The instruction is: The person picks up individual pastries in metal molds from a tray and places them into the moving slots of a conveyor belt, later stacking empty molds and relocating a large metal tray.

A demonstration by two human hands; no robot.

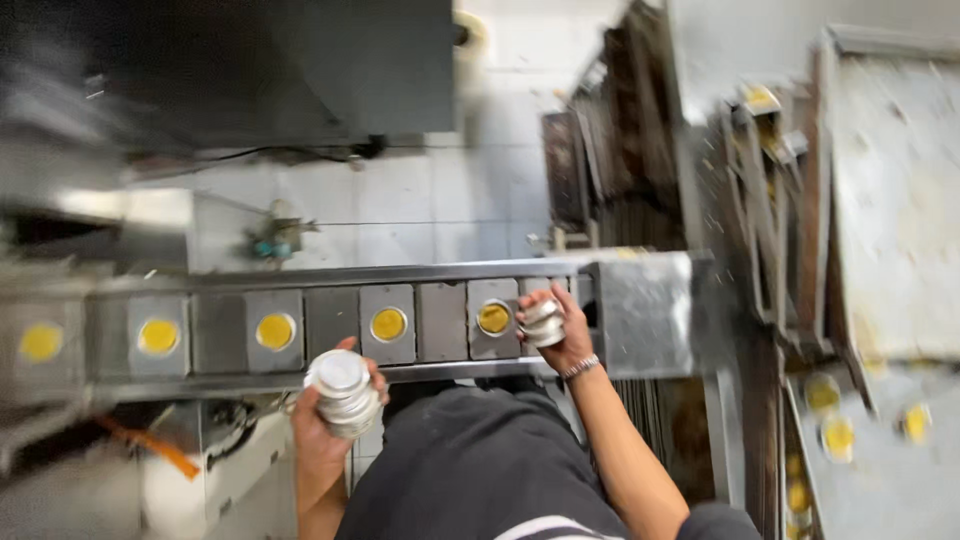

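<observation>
Closest to the camera is the person's dark apron (470, 460), with pale floor tiles (420, 200) showing beyond. Across the middle runs a metal conveyor (440, 322) made of square plates; several carry round yellow pieces (388, 323).

The left hand (318, 425) is raised in front of the belt's near edge, fingers curled round a stack of small silver tins (343, 392) held upright. The right hand (560, 330), with a bracelet (579, 367) at the wrist, reaches over the belt's right end and closes on a shorter stack of tins (543, 323), just beside the last yellow piece (494, 318).

To the right of that hand sits a plain steel box (645, 310) at the conveyor's end. Further right, blurred metal trays (870, 440) hold more yellow pieces. A dark machine housing (280, 70) fills the upper left, with a cable under it. The picture is motion-blurred, so finer detail cannot be told.
</observation>
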